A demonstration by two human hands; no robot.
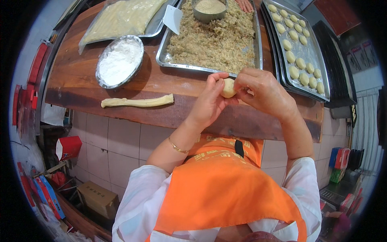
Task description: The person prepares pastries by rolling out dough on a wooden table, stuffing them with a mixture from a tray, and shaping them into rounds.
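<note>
Between my two hands, just over the table's front edge, is a small round pale-yellow dough ball (228, 88). My left hand (211, 99) cups it from the left with its thumb and fingers. From the right, my right hand (260, 90) pinches at its side with curled fingers. Beyond my hands lies a metal tray of crumbly brown filling (209, 50). A long strip of dough (137, 101) rests on the wood to the left of my hands.
A bowl of white flour (120, 60) stands left on the wooden table (76, 76). Behind it is plastic-covered dough (121, 20). A pot of grains (209, 8) and a white scraper (172, 19) are at the filling tray. Another person's hand (244, 5) shows far off. Right, a tray (300, 48) holds several dough balls.
</note>
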